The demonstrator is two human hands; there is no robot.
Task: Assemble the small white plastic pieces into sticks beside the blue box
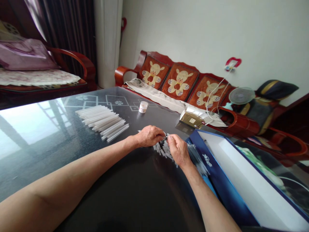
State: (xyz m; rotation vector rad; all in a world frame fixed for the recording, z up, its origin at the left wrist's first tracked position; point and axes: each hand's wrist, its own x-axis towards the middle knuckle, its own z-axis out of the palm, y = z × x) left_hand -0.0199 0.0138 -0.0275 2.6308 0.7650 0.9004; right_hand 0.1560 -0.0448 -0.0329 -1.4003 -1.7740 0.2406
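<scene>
**Glass-top table (125,187) with short white pieces (163,149) under our two hands**

Behind the table stands a red wooden sofa (147,56) with lamb cushions (178,82), and we work at the near side of the table. Our left hand (148,136) comes in from the lower left with the back turned up, and our right hand (178,149) comes from the lower right, with the wrist bent and the fingers pointing up and to the left. The two hands are close, and both curve over the short white pieces, which lie in a loose heap between them. These pieces point in many directions, but most of them seem to run from upper left to lower right. The picture is blurred here, so we cannot tell if the hands are clenched on them or only touching them.

Just right of our right hand lie thin grey rods (196,158), slanting down to the right as far as a blue box (212,158). Left of our left hand, long white tubes (102,121) lie side by side in a fan. Beyond the hands are a small white jar (143,107) and a foil bag (191,117).
</scene>
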